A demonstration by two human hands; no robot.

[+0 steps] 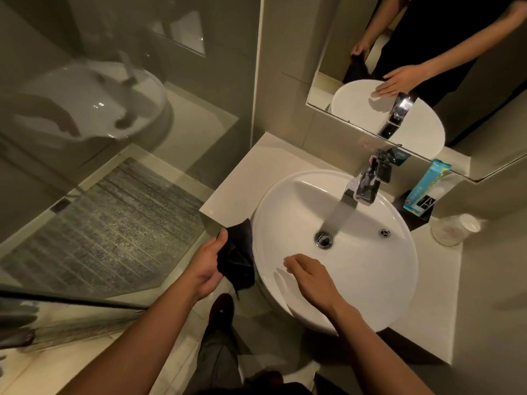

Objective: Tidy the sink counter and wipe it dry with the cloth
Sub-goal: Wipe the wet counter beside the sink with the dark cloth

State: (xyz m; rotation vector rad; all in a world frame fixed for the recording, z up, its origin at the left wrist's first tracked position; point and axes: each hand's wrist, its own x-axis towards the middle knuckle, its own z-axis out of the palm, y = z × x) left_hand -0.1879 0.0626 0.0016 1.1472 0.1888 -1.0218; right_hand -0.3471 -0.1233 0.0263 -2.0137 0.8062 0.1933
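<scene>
Black cloth [236, 256] clenched in left hand [206, 267] grip, right hand [309, 277] grip apart over one basin [393, 280]

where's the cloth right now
The dark cloth is bunched in the left hand, at the basin's left rim by the counter's front edge.
</scene>
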